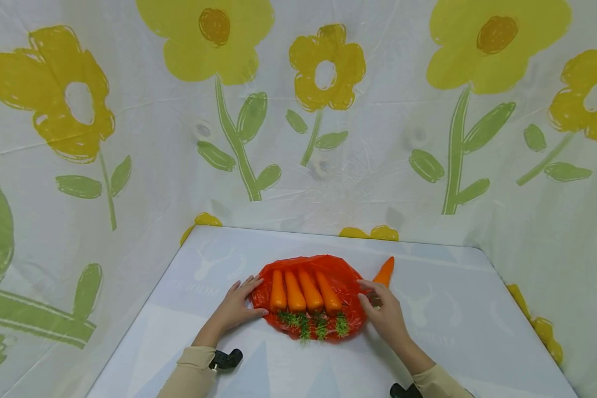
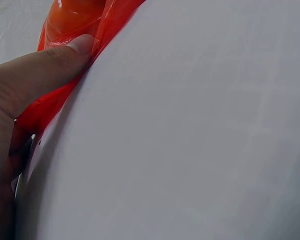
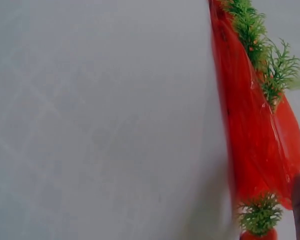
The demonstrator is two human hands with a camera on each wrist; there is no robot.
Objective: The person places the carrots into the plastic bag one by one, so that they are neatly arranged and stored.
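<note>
Several orange carrots (image 1: 294,293) with green leafy tops (image 1: 320,326) lie side by side on a spread, crinkled red plastic bag (image 1: 333,268) in the head view. My left hand (image 1: 237,307) holds the bag's left edge, its thumb (image 2: 65,60) pressed on the red film in the left wrist view. On the opposite side, my right hand (image 1: 387,314) grips the right edge with thumb and fingertips. One more carrot (image 1: 385,272) lies outside the bag, just beyond the right hand, which partly hides it; its leafy top (image 3: 260,215) shows in the right wrist view.
A pale table (image 1: 219,260) with faint printed patterns supports everything. Behind and around it hangs a white curtain (image 1: 373,166) with yellow flowers. Black devices (image 1: 227,359) are strapped to both wrists.
</note>
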